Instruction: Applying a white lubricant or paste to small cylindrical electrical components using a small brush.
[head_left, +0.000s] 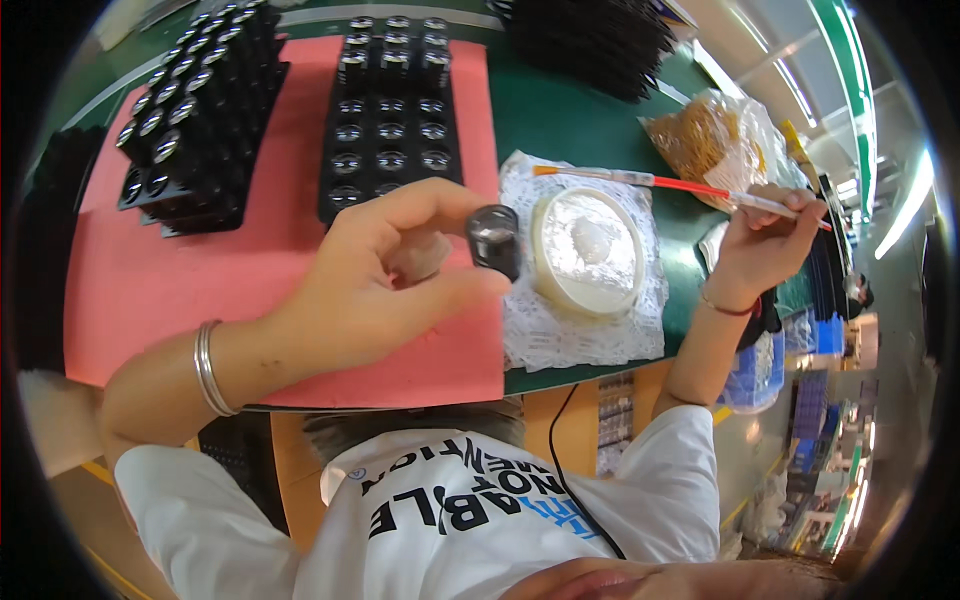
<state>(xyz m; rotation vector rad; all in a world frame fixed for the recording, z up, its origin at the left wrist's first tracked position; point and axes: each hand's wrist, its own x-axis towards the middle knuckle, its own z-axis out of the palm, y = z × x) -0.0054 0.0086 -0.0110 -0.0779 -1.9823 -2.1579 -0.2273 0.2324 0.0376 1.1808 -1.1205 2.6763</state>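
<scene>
Between the thumb and forefinger of my left hand (340, 275) is a short black cylindrical part (495, 243) with a glossy end. A whitish translucent cover sits on one curled finger of that hand. My right hand (757, 245) grips a thin paintbrush (690, 186) with a red and white handle, its tan bristles pointing left. Beneath the brush lies a round, pale shallow dish (590, 306) with a shiny, clear-looking surface inside. It rests on a white printed sheet (570, 345). The black part is just left of the dish, held above the table.
On a pink mat (130, 330), a left black tray (205, 215) and a middle black tray (330, 180) hold rows of glossy-topped cylinders. A black stack (590, 45) stands at the back. A clear bag of tan strands (715, 135) lies beyond my right hand.
</scene>
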